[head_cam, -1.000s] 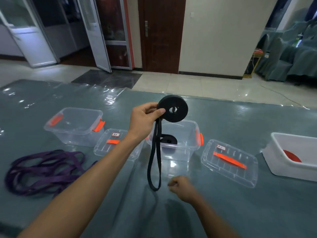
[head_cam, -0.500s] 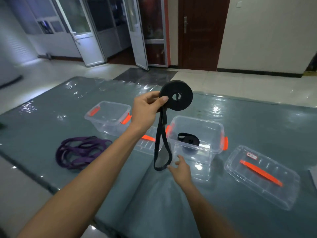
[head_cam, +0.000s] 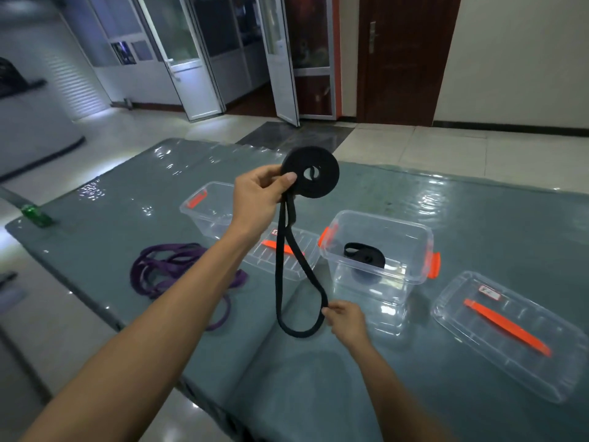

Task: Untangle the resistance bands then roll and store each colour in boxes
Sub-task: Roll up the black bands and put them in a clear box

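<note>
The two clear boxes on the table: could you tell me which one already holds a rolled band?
The right-hand box, with a rolled black band inside; the left box, partly behind the left hand, shows none where visible.

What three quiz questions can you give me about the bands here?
1. Fill in: the right hand pinches the hanging black ____.
2. What grips the raised roll? A. left hand B. right hand C. nothing
3. True or false: the purple bands are rolled up.
Key: 1 loop; 2 A; 3 false, they lie loose on the table.
</note>
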The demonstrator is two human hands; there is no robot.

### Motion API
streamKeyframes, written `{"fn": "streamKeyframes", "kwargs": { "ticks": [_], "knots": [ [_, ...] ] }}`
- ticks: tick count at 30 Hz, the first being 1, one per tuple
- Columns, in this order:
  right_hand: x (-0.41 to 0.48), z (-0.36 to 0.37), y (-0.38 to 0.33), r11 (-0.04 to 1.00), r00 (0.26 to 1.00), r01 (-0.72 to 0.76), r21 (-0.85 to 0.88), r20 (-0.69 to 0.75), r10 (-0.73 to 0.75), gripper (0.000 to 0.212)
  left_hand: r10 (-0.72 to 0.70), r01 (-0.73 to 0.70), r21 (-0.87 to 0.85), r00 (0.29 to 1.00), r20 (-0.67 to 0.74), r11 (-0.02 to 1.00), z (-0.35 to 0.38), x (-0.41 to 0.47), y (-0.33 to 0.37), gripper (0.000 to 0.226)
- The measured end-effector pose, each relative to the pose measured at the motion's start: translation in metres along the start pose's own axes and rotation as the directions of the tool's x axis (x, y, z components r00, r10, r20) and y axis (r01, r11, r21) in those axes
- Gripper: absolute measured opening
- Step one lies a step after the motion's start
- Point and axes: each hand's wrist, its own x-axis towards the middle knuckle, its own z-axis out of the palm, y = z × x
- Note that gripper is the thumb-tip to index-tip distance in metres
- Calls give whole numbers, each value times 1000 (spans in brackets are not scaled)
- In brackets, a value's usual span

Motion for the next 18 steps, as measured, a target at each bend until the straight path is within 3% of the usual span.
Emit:
{"fn": "streamKeyframes", "kwargs": {
  "ticks": [4, 10, 11, 13, 15, 18],
  "knots": [
    [-6, -27, -1, 956, 982, -85, 280, 187, 32, 13, -33, 39, 77, 996, -80, 996, -9, 7, -8, 12],
    [-14, -61, 8, 806, 870, -297, 512, 494, 7, 14, -113, 128, 62, 973, -199, 990, -16, 22, -19, 15],
    [-15, -65, 11, 808, 862, -310, 502, 506, 16, 11, -117, 132, 59, 972, -206, 990, -17, 24, -19, 12],
    [-17, -70, 14, 908, 894, -217, 359, 447, 36, 12, -123, 134, 36, 971, -207, 990, -18, 27, -20, 8],
    [-16, -72, 18, 988, 956, -50, 144, 292, 5, 13, -132, 136, 6, 972, -196, 991, -17, 27, -19, 8],
    [-10, -76, 25, 980, 992, 101, -170, 87, -87, 18, -152, 147, -44, 971, -183, 988, -10, 25, -18, 9]
  ]
}}
